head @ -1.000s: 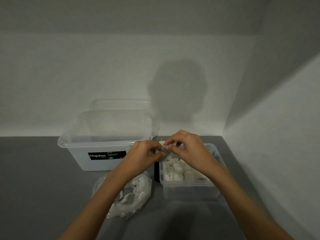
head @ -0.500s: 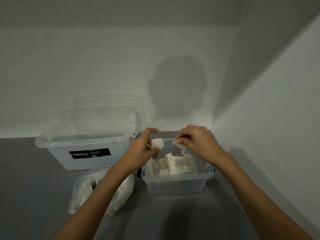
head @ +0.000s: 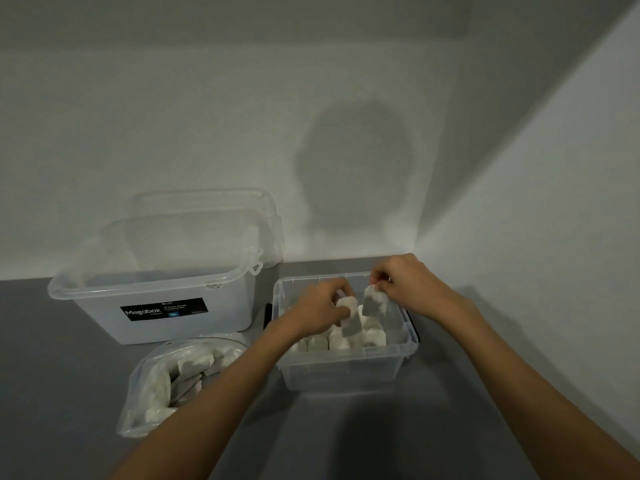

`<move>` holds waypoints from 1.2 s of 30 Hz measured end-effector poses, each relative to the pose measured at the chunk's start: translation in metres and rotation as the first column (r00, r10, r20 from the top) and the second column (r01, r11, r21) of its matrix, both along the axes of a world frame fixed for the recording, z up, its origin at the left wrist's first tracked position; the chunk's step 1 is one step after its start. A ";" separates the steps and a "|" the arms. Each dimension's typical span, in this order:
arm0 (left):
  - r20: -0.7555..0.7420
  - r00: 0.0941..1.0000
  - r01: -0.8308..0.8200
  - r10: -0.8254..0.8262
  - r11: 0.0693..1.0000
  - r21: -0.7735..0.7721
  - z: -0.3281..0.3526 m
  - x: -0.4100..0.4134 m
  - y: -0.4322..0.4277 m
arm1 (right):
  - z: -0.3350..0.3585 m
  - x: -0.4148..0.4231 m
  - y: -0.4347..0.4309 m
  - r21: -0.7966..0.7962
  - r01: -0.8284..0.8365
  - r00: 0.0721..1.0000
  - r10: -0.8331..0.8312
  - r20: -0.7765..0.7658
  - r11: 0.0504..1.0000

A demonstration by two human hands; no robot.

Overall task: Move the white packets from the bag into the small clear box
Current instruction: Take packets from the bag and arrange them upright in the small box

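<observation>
1. Small clear box [head: 341, 377] sits lid-off on the grey tabletop [head: 62, 382], close to the corner where two pale walls meet. It has a black clip [head: 267, 315] on its left side.
2. Left hand [head: 317, 308] is over the box opening, left of centre. Its thumb and fingers pinch the first white packet [head: 350, 318] near the top. That packet hangs down, its lower end in among the packets already in the box.
3. Right hand [head: 405, 285] is over the rear right part of the box. Its fingertips pinch the second white packet [head: 375, 303] by the top edge, and it hangs above the box contents, just right of the first one. Cannot tell whether the two held packets touch.
4. Packed packets [head: 334, 341] stand upright inside the box, side by side, mostly in its front half.
5. Clear plastic bag [head: 152, 386] lies on the tabletop to the front-left of the box with its mouth open. Bagged packets [head: 194, 367] lie jumbled inside it. The left forearm crosses above the bag's right edge.
6. Large translucent bin [head: 156, 327] stands left of the box, slightly further back, with a black Megabox label [head: 164, 309] on its front wall. A clear lid [head: 204, 202] leans upright behind the bin against the wall.
7. Round shadow [head: 356, 168] falls on the wall behind the box.
</observation>
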State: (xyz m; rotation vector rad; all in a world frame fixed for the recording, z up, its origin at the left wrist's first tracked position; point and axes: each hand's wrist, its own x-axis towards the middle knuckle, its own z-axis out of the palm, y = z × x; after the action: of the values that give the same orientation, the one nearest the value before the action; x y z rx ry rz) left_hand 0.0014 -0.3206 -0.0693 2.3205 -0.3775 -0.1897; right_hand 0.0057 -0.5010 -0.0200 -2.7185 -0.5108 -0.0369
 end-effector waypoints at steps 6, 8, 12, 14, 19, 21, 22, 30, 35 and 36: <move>-0.080 0.995 0.078 -0.064 0.977 0.197 -0.038 0.018 -0.031 | -0.006 0.005 -0.007 -0.081 0.038 0.999 -0.039 -0.011 0.996; -0.094 0.994 0.079 -0.054 0.954 0.288 -0.047 0.024 -0.037 | -0.010 0.007 -0.009 -0.082 0.034 0.999 -0.037 -0.031 0.996; -0.085 0.996 0.055 -0.022 0.910 0.412 -0.061 0.031 -0.045 | -0.018 0.013 -0.011 -0.070 0.000 0.997 -0.005 -0.076 0.998; -0.026 0.999 0.035 -0.025 0.867 0.497 -0.066 0.034 -0.047 | -0.021 0.014 -0.010 -0.069 -0.020 0.995 0.013 -0.098 0.997; 0.100 0.993 -0.019 -0.059 0.765 0.643 -0.073 0.038 -0.045 | -0.027 0.020 -0.009 -0.053 -0.032 0.992 0.025 -0.127 0.998; 0.114 0.990 -0.012 -0.085 0.747 0.664 -0.076 0.038 -0.045 | -0.027 0.021 -0.009 -0.054 -0.034 0.991 0.027 -0.127 0.998; 0.117 0.989 -0.009 -0.094 0.741 0.672 -0.076 0.038 -0.045 | -0.028 0.022 -0.009 -0.054 -0.038 0.992 0.031 -0.124 0.998; 0.064 0.995 0.015 -0.072 0.776 0.630 -0.076 0.044 -0.041 | -0.042 0.028 0.002 -0.125 -0.085 0.980 0.060 -0.190 0.988; 0.083 0.996 -0.026 -0.019 0.863 0.504 -0.067 0.043 -0.027 | -0.056 0.029 0.023 -0.290 -0.139 0.959 0.055 -0.278 0.947; 0.086 0.996 -0.031 -0.012 0.875 0.483 -0.065 0.042 -0.024 | -0.059 0.030 0.026 -0.324 -0.142 0.958 0.048 -0.282 0.935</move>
State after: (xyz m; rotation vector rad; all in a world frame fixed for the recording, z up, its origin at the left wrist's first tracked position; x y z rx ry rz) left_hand 0.0437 -0.3445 -0.1340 2.8344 -0.3951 -0.1966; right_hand 0.0353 -0.4746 -0.0794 -2.9592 -0.6152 0.4877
